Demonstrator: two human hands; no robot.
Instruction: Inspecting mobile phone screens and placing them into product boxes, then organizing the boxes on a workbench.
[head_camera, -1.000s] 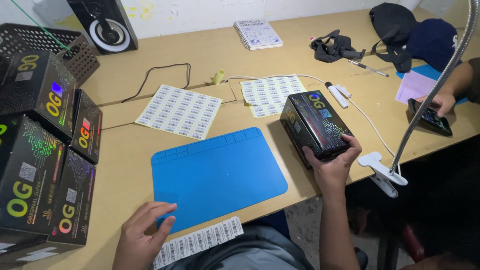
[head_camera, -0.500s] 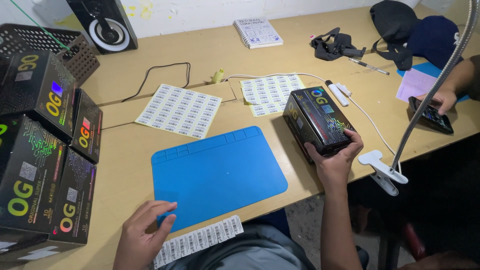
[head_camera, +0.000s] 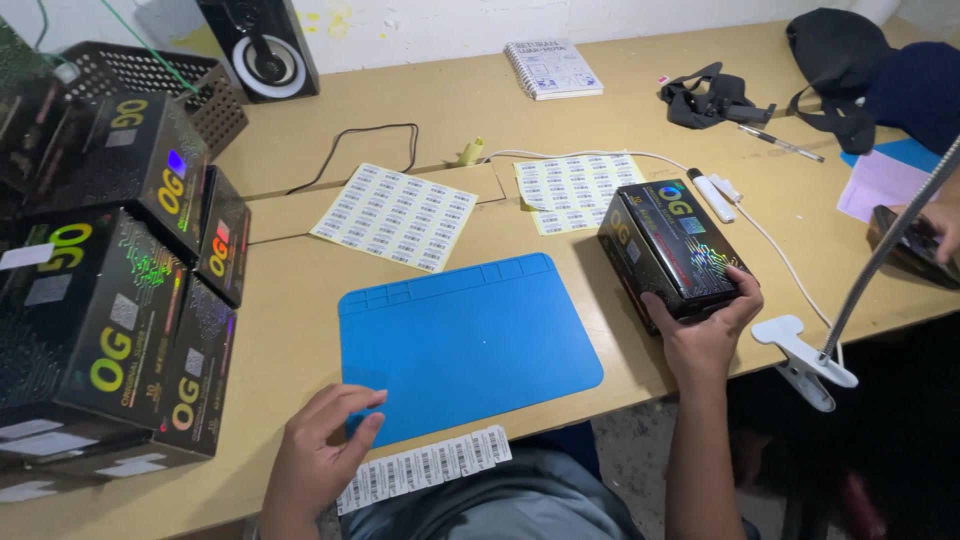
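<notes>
My right hand (head_camera: 706, 330) grips the near end of a black box (head_camera: 670, 245) with shiny coloured print, which rests on the wooden table (head_camera: 300, 330) right of a blue mat (head_camera: 470, 340). My left hand (head_camera: 320, 450) lies with fingers spread on the mat's near left corner, holding nothing. A strip of barcode stickers (head_camera: 425, 468) lies just right of it at the table edge. Two sticker sheets, one white (head_camera: 395, 216) and one yellowish (head_camera: 575, 190), lie beyond the mat.
Stacked black boxes (head_camera: 110, 310) fill the left side, with a mesh basket (head_camera: 150, 75) and a speaker (head_camera: 260, 45) behind. A notebook (head_camera: 553, 68), black bags (head_camera: 850, 60), a pen, a white cable and a clamped lamp (head_camera: 805, 355) are at the right. Another person's hand (head_camera: 940, 225) holds a phone.
My right hand has drawn the black box slightly toward the table's near edge. The left hand has stayed on the mat's corner.
</notes>
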